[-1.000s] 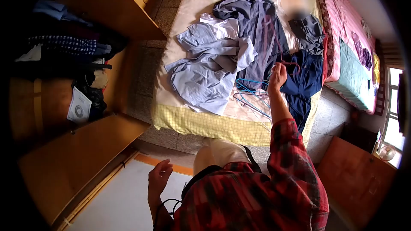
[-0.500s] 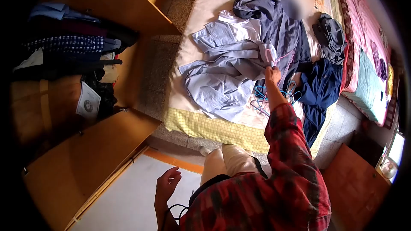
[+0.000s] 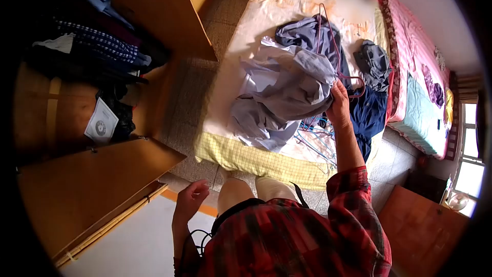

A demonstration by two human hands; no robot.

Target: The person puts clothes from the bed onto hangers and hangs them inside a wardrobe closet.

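My right hand (image 3: pixel 339 106) is closed on the collar end of a light grey-blue shirt (image 3: pixel 292 87) and a thin pinkish-red hanger (image 3: pixel 363 88). Part of the shirt is raised, while its lower folds rest on the bed. The hanger extends past the fingers on both sides; the exact grip is hidden. Beneath the right wrist lie several blue wire hangers (image 3: pixel 315 142). My left hand (image 3: pixel 192 197) hangs beside my body over the white surface, fingers loosely bent and apart, holding nothing.
Dark grey clothing (image 3: pixel 300 33) lies behind the shirt on the bed (image 3: pixel 220 146). Navy clothing (image 3: pixel 369 115) and a dark grey bundle (image 3: pixel 374 64) lie to the right. At left, a wooden wardrobe holds folded clothes (image 3: pixel 97 41), its door (image 3: pixel 102 174) standing open near my left hand.
My right hand has lifted the shirt's collar end and moved slightly right and nearer, bringing the hanger up with it. My left hand stays low by my side. The view has shifted.
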